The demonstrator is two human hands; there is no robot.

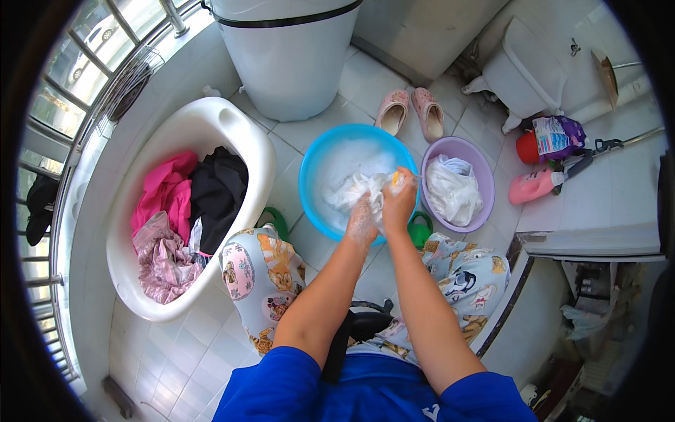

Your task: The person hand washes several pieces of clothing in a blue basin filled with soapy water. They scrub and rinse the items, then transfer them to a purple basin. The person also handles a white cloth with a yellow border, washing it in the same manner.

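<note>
A blue plastic basin [307,203] full of white suds [337,163] stands on the floor before me. Over its right half my left hand [363,216], wet with foam, grips a bunched white cloth [352,191]. My right hand [399,200] is beside it at the basin's right rim, closed on the same cloth and on a small yellow thing [395,178], which I cannot identify. To the right, a purple basin [490,205] holds wet white fabric [452,190]. At the left, a white plastic tub [258,137] contains pink [163,190], black [219,195] and pale pink satin clothes [163,264].
Pink clogs [393,113] stand beyond the blue basin, near a large white drum-shaped container [290,68]. A pink bottle [532,185] and a purple pouch [560,137] lie at the right. My knees flank the basin; a barred window [63,95] is at the left.
</note>
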